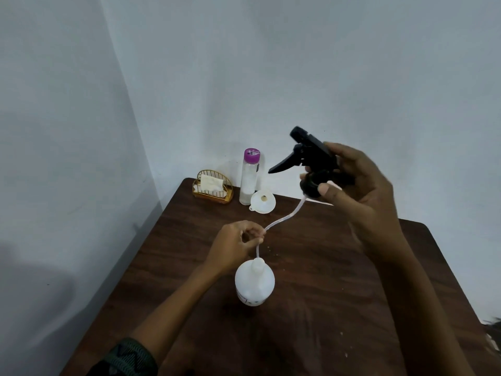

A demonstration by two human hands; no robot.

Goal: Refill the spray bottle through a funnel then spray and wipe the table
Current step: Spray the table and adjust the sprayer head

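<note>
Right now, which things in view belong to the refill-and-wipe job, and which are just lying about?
Job: spray bottle, trigger head in right hand, its tube pinched by left hand, funnel, purple-capped bottle, tissues (likely for wiping).
Lying about: gold holder, pale specks on table.

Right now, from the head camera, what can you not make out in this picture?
All in the head view:
- Liquid level in the spray bottle: seen from above, through its cloudy wall.
- Lower end of the dip tube: hidden inside the bottle's neck.
- Back of the trigger head: covered by the right hand.
- Print on the purple cap: too small.
- The dark thing at the right edge: cut off by the frame.
</note>
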